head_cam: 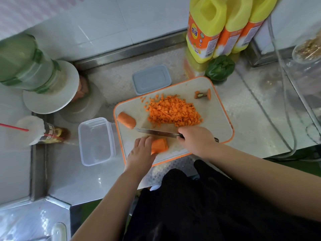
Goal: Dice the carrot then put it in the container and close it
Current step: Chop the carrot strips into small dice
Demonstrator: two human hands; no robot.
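Carrot chunk [159, 144] half hidden under gripping left hand [141, 150], right hand [195, 139] clutching knife [156, 132], handle mostly concealed, diced pile [173, 111] behind

The counter [243, 108] is bright metal with a fine embossed texture that gives a dull sheen, and the wall [97, 20] behind it is glossy white tile. The cutting board [213, 119] looks like matt whitish plastic with an orange rim, the container [96, 141] is clear smooth plastic, and its lid [151, 79] is opaque grey-blue plastic with a soft sheen. The knife [156, 132] has a polished steel blade, and the yellow bottles [224, 25] are glossy plastic with printed labels.
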